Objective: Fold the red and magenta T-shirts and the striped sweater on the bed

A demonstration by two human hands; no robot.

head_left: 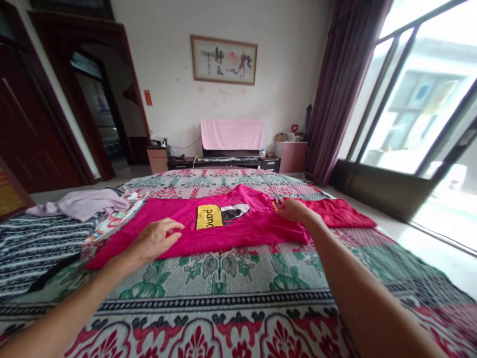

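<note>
A bright pink T-shirt (238, 228) with a yellow and black print lies partly folded across the patterned bed cover (223, 293). My left hand (156, 239) rests on the shirt's near left part, fingers curled and pinching the cloth. My right hand (294, 210) sits on the shirt's right side near the collar, fingers closed on the fabric. A red sleeve or second layer (343, 213) spreads out to the right of that hand.
A lilac garment (89, 203) and a black-and-white striped cloth (33, 248) lie on the bed's left side. Beyond the bed stand a low cabinet with a pink-covered screen (231, 135), a doorway at left and large windows with a dark curtain at right.
</note>
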